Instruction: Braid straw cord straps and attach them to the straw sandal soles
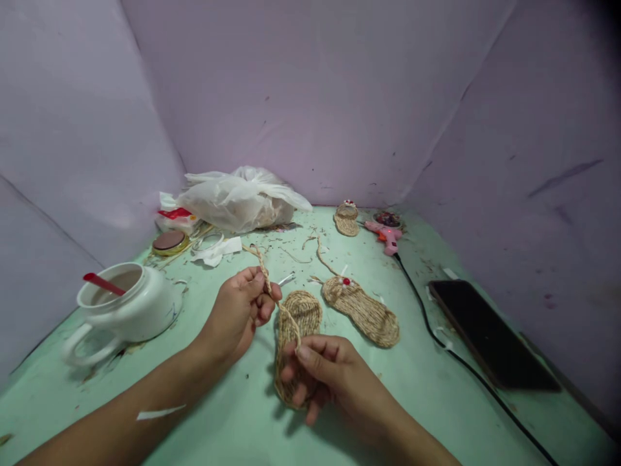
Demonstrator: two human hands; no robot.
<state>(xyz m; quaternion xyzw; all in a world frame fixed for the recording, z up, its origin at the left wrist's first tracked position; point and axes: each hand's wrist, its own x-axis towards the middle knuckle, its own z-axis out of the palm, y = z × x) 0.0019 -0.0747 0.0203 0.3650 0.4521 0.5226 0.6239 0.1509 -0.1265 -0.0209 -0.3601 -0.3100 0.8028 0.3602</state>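
A small sandal sole woven from jute [294, 323] lies on the green table under my hands. My right hand [323, 372] pinches a braided jute cord [272, 291] against the sole's lower half. My left hand [245, 310] grips the same cord higher up, and its free end sticks up past my fingers. A finished jute sandal [363, 310] with a red and white bead lies just to the right. A smaller jute piece [346, 220] rests at the back.
A white pot [129, 310] with a red spoon stands at the left. A crumpled plastic bag [240, 197], a round tin [169, 241] and scraps lie behind. A pink glue gun [385, 234] with a black cable [436, 336] and a dark phone [490, 333] are at the right.
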